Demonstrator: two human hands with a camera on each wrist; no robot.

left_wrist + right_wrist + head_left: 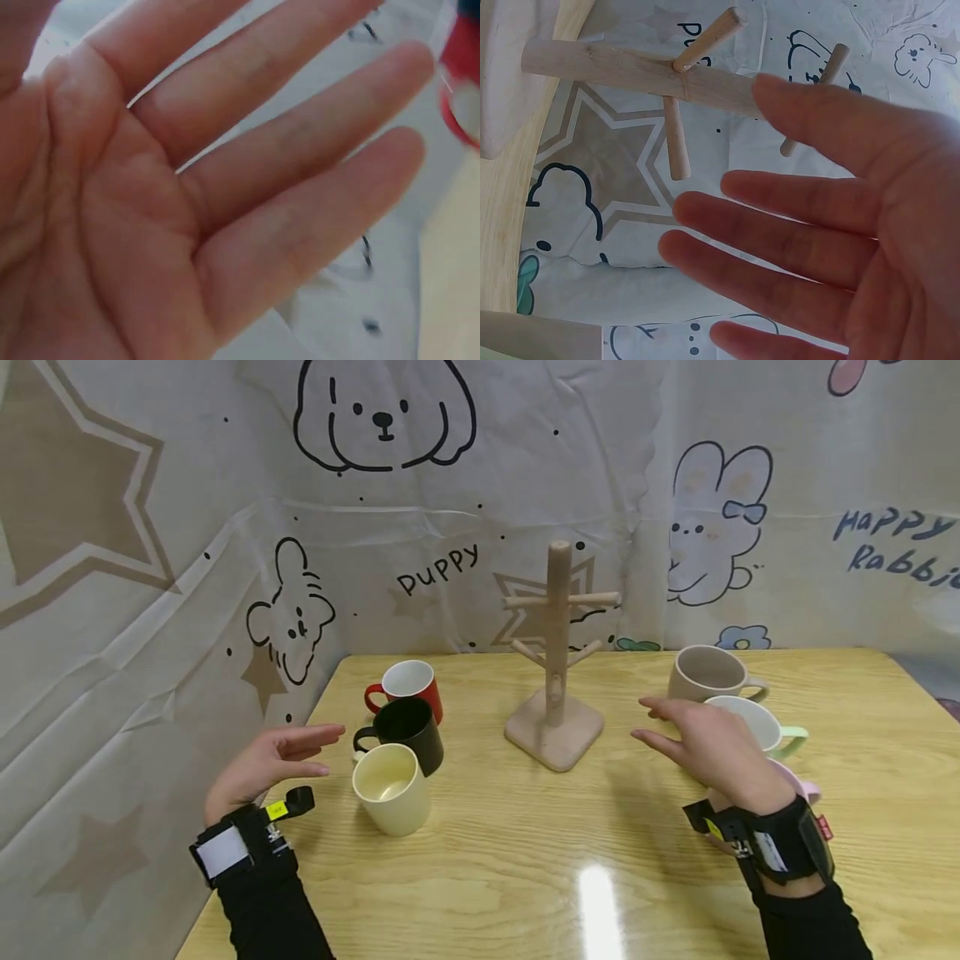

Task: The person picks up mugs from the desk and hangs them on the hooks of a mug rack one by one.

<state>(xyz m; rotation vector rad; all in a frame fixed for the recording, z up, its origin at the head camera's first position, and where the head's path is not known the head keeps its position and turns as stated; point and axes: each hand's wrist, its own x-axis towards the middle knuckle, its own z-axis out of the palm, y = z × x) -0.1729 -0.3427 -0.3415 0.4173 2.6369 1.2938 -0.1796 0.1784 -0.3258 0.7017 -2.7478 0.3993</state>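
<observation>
My left hand hovers at the table's left edge with straight fingers and holds nothing. Just right of it stand a cream mug, a black mug and a red mug with a white inside. My right hand is held above the right-hand mugs, fingers extended, nothing in its grasp. Beyond and below it are a beige mug, a white mug with a light green handle, and a pink-handled mug, mostly covered by the hand and wrist. A wooden mug tree stands between the hands, its pegs bare.
The wooden table reaches back to a printed cloth that hangs behind and along the left side. Each wrist carries a black strapped camera mount. Light glares off the table's front middle.
</observation>
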